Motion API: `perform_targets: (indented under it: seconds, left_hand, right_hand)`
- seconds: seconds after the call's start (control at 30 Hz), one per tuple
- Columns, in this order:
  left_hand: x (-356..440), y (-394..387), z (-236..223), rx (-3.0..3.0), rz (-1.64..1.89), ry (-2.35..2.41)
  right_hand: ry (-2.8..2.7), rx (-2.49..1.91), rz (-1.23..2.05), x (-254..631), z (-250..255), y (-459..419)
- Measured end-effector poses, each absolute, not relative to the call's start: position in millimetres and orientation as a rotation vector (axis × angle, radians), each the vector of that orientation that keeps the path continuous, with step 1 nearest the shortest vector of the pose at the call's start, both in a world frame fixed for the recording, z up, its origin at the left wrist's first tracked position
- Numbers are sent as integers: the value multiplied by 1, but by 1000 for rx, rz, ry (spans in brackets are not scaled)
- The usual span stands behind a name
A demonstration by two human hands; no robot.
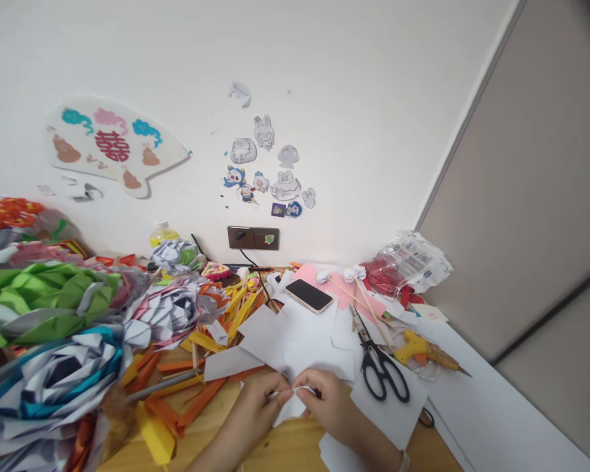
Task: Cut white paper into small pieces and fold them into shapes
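Note:
My left hand (264, 405) and my right hand (326, 397) meet at the front of the desk, thumbs and forefingers nearly touching. Between them they pinch a small piece of white paper (290, 411). Part of this paper is covered by my fingers, so its folds cannot be made out fully. Loose white paper sheets (295, 331) lie just beyond my fingertips. Black-handled scissors (381, 367) rest on paper to the right of my right hand.
Folded paper flowers (54, 295) crowd the left side. Orange and yellow paper strips (196, 400) are scattered nearby. A smartphone (309, 295) lies on the sheets. A yellow glue gun (425, 351) and a plastic bag (410, 259) are at right. A wall socket (253, 238) has a black cable plugged in.

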State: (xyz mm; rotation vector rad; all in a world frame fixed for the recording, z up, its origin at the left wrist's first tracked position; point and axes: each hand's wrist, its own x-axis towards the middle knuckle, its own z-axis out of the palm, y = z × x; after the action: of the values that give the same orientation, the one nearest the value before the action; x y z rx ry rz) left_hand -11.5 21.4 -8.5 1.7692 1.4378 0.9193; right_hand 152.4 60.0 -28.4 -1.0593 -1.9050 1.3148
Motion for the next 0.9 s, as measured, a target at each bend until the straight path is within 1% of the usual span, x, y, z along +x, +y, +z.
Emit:
perform_targets:
  seconds: [0.07, 0.23, 0.33, 0.5, 0.67, 0.8, 0.9]
  left_hand:
    - [-12, 21, -6, 1713, 935, 1437]
    - [-14, 20, -2, 1458, 984, 1387]
    - [-16, 20, -5, 1346, 1008, 1345]
    - [-16, 22, -7, 1210, 1102, 1396]
    - [-11, 21, -4, 1230, 1003, 1265]
    - [-4, 17, -8, 1295, 980, 1132]
    - [-2, 15, -11, 1344, 941, 1108]
  right_hand:
    - [-1851, -1034, 1358, 152, -30, 61]
    - [-1665, -914, 1583, 155, -33, 69]
    - [-1584, -834, 1647, 156, -35, 74]
    - [-1518, -765, 1639, 156, -35, 80]
    - [-1516, -849, 1612, 154, -30, 75]
    - [-1501, -796, 1631, 152, -26, 65]
    - [-1519, -798, 1578, 151, -27, 62]
